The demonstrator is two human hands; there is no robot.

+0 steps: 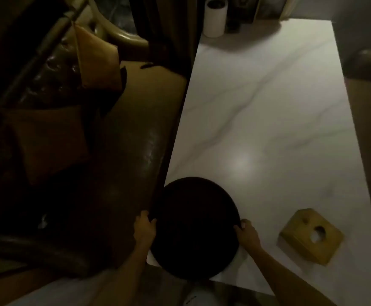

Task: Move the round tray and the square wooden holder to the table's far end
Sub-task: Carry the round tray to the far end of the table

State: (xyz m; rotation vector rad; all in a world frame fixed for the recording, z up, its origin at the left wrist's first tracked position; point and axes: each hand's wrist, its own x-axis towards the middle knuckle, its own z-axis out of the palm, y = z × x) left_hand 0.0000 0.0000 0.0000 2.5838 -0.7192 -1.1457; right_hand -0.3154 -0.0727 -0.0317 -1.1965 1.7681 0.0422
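A dark round tray lies at the near left corner of the white marble table, overhanging the near and left edges. My left hand grips its left rim and my right hand grips its right rim. A square wooden holder with a round hole in its top sits on the table to the right of the tray, apart from both hands.
A white cylinder and dark items stand at the table's far end. A brown bench seat with cushions runs along the table's left side. A chair is at the right.
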